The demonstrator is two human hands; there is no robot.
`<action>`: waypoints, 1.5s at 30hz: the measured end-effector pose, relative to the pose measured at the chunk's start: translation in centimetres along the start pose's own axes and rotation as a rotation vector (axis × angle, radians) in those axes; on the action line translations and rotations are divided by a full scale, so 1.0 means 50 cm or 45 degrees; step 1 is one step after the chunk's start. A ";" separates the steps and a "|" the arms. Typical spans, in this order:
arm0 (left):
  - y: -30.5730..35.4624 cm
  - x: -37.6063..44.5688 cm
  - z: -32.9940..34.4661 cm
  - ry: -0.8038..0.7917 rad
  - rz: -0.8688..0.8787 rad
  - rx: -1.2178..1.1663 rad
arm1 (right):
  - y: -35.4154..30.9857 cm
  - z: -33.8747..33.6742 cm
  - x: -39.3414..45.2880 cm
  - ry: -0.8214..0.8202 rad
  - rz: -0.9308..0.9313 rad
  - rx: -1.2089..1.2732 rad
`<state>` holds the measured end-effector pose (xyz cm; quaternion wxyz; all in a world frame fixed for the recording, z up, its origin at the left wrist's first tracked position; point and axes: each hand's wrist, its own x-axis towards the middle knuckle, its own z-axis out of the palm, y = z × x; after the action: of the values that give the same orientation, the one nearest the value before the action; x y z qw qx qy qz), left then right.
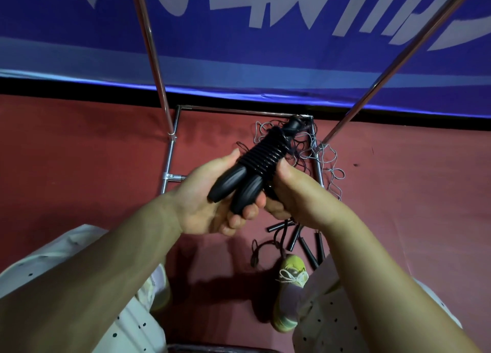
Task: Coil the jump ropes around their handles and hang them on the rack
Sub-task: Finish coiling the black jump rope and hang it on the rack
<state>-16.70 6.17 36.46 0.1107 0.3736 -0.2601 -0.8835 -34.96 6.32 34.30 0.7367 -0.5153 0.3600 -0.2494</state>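
I hold a black jump rope [249, 177] in front of me, its two ribbed handles side by side with black cord coiled tightly round their upper halves. My left hand [210, 209] cups the handles from below, fingers curled under them. My right hand [292, 190] grips the coiled part from the right, thumb pressed on the cord. The metal rack [155, 60] stands ahead, its two slanted poles rising to the left and right and its base frame on the floor.
More jump ropes with thin black handles [305, 243] lie on the red floor near my right shoe [289, 291]. A tangle of grey and black cord [324, 161] lies over the rack's base at the right. A blue banner [239, 46] hangs behind.
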 end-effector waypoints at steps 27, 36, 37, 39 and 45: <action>-0.007 0.043 -0.019 0.824 0.223 0.483 | -0.009 0.034 0.012 0.485 0.346 -0.303; -0.029 0.053 -0.022 0.602 0.330 0.648 | 0.005 0.032 0.019 0.637 0.377 -0.320; -0.026 0.046 -0.024 0.565 0.314 0.575 | 0.003 0.029 0.019 0.667 0.356 -0.279; -0.020 0.034 -0.027 0.434 0.209 0.325 | -0.004 0.025 0.016 0.742 0.287 -0.122; -0.040 0.030 0.010 -0.076 -0.038 -0.172 | -0.009 0.040 -0.002 0.462 -0.038 0.009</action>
<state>-18.10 7.43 34.77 0.1147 0.3425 -0.1975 -0.9113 -33.45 7.39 35.14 0.6577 -0.4646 0.4783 -0.3504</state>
